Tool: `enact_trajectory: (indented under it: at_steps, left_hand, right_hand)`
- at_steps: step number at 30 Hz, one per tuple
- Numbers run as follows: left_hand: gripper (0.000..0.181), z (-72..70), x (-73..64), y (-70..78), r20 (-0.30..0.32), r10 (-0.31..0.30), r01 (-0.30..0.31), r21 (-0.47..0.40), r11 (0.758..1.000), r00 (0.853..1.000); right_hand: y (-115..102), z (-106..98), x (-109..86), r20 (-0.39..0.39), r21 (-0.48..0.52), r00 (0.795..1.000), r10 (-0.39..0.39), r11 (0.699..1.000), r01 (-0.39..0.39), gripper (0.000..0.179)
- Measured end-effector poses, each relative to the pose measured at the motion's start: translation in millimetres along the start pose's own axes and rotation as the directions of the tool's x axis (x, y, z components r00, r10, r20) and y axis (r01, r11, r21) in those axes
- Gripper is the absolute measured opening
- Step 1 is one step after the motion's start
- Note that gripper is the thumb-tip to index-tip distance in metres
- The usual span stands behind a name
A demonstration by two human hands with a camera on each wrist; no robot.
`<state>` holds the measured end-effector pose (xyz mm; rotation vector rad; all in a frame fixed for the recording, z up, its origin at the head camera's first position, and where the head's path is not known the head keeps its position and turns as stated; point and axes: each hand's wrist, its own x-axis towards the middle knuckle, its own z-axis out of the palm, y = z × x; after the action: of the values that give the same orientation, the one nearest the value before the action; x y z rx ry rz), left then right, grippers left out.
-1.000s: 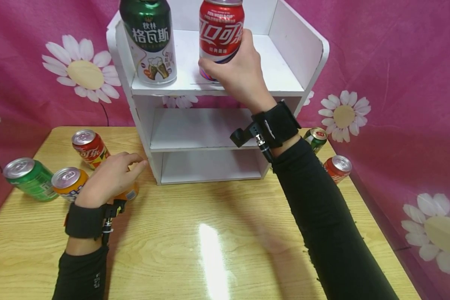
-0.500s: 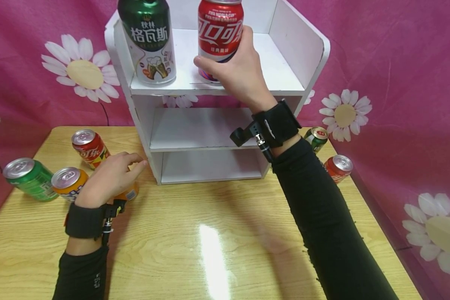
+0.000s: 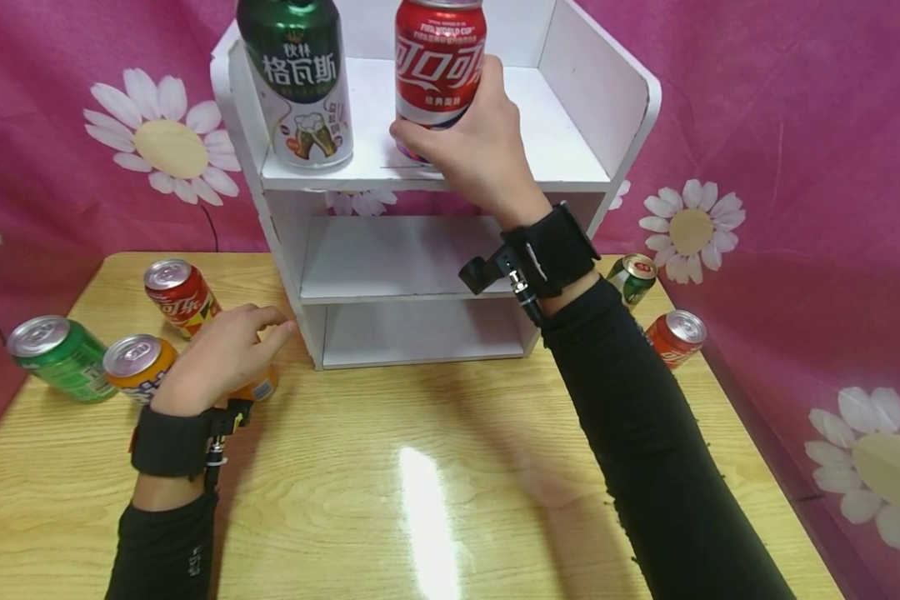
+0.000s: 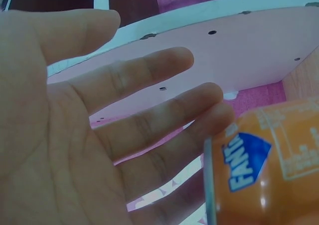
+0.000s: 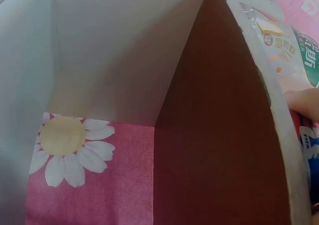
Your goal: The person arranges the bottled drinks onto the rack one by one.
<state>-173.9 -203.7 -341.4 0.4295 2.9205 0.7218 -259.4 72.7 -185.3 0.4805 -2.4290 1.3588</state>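
On the top shelf of a white rack (image 3: 375, 173), my right hand (image 3: 480, 150) grips a red cola can (image 3: 441, 71) low on its side, thumb at the front. The can is upright, its top cut off by the frame edge. A green-and-white can (image 3: 303, 92) stands to its left on that shelf. My left hand (image 3: 221, 354) hovers over the table's left side, fingers loosely extended, holding nothing. Just beyond its fingertips in the left wrist view lies an orange Fanta can (image 4: 269, 160); whether they touch I cannot tell. In the right wrist view the red can is mostly hidden.
Left on the wooden table (image 3: 345, 483) are a green can (image 3: 67, 362), another orange can (image 3: 137, 367) and a red can (image 3: 183, 296). At right stand a dark green can (image 3: 632, 279) and a red can (image 3: 673, 337). Two lower shelves (image 3: 405, 258) sit beneath the top one.
The red cola can in my right hand has turned, its lettering shifting rightward, and it sits very slightly farther left. My left hand has stayed still.
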Motion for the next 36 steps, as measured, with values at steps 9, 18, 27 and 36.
enact_trajectory:
  at_steps: [9,18,27,36]
  left_hand:
    - [0.05,-0.2,-0.1,-0.4,-0.01,0.011,-0.011,-0.001,1.0,1.0]
    - [0.05,-0.7,-0.5,0.2,-0.011,0.002,-0.002,-0.01,1.0,1.0]
    - [0.051,-2.1,0.2,0.6,-0.012,0.007,-0.007,0.001,1.0,1.0]
    - [0.053,-0.9,-0.6,0.0,-0.002,-0.008,0.008,-0.013,1.0,1.0]
  right_hand:
    - [-1.8,-3.0,0.4,0.031,0.013,0.999,0.02,1.0,-0.02,0.077]
    - [-2.0,-3.8,0.3,0.038,0.026,0.999,0.03,0.999,-0.031,0.077]
    - [-4.0,-2.3,0.5,0.027,0.005,0.999,0.025,1.0,-0.025,0.08]
    - [-3.9,-5.5,-3.1,0.031,0.007,0.999,0.032,0.999,-0.032,0.089]
